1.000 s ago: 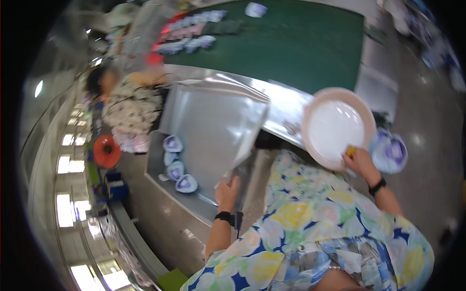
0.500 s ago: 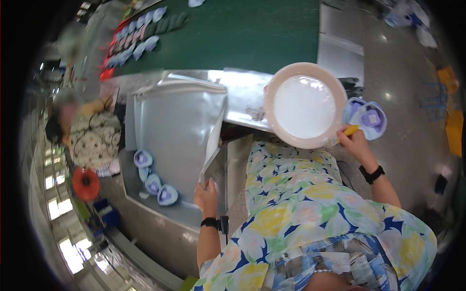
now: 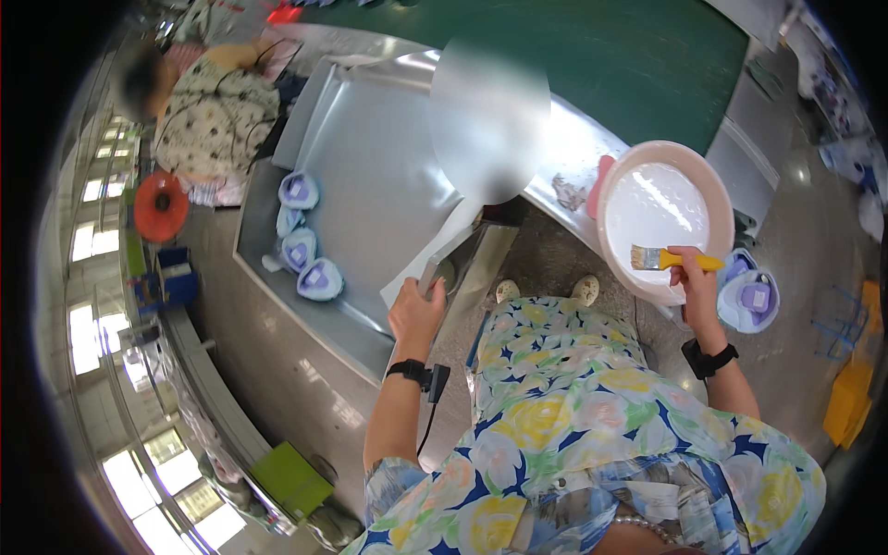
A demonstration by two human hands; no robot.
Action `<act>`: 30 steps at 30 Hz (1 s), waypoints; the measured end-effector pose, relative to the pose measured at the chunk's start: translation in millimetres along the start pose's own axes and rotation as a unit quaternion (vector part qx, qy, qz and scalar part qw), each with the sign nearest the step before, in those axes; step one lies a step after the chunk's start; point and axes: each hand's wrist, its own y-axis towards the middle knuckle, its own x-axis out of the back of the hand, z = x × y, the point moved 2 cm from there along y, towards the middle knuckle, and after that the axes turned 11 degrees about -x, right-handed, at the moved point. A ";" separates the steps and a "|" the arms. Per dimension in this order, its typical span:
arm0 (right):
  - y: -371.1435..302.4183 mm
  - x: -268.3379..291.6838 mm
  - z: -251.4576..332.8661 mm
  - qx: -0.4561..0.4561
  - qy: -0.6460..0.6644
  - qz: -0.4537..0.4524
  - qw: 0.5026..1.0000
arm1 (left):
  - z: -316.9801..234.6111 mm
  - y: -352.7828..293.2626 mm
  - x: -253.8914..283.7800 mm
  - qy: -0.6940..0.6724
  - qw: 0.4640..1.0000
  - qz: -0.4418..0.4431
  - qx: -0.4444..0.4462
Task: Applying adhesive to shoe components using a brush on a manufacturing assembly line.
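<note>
Got a yellow-handled brush [image 3: 660,259] clasped in the right grip [image 3: 697,282], held over the white stuff [image 3: 652,205] in that pinkish tub [image 3: 716,196]. Also grabbing the edge of the metal tray [image 3: 375,157] with the left grip [image 3: 418,316], with little blue-and-purple cups [image 3: 319,279] lined up inside.

Basin [image 3: 722,222] right of tray [image 3: 388,129]

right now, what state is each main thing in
Round pale-pink basin: open-topped, holding glossy white liquid
Yellow-handled flat bristle brush: held over the basin, bristles pointing left
Right hand: closed on the brush
Large silvery metal tray: open-topped, rounded lilac-and-blue pieces lying inside
Left hand: closed on the tray's edge
Black wristbands: fastened
</note>
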 end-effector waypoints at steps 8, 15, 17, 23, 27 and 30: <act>21.6 -54.0 -31.3 -0.140 0.260 0.150 0.944 | 17.3 -19.5 -13.7 -0.073 0.996 -0.042 -0.001; -9.6 -150.5 -6.9 -0.132 0.255 0.316 0.904 | 31.2 -37.9 -19.6 -0.144 0.985 -0.089 -0.031; -35.3 -195.9 -0.2 -0.117 0.238 0.349 0.899 | 40.6 -45.8 -20.0 -0.193 0.975 -0.089 -0.059; -131.7 -347.0 -27.2 -0.088 0.191 0.316 0.925 | 121.5 -108.2 2.8 -0.364 0.874 -0.285 -0.149; -201.7 -462.1 -78.7 -0.175 0.179 0.441 0.862 | 263.9 -209.5 49.3 -0.342 0.904 -0.197 -0.165; -251.5 -583.1 -121.1 -0.247 0.120 0.486 0.830 | 376.4 -276.8 18.8 -0.299 0.935 -0.191 0.018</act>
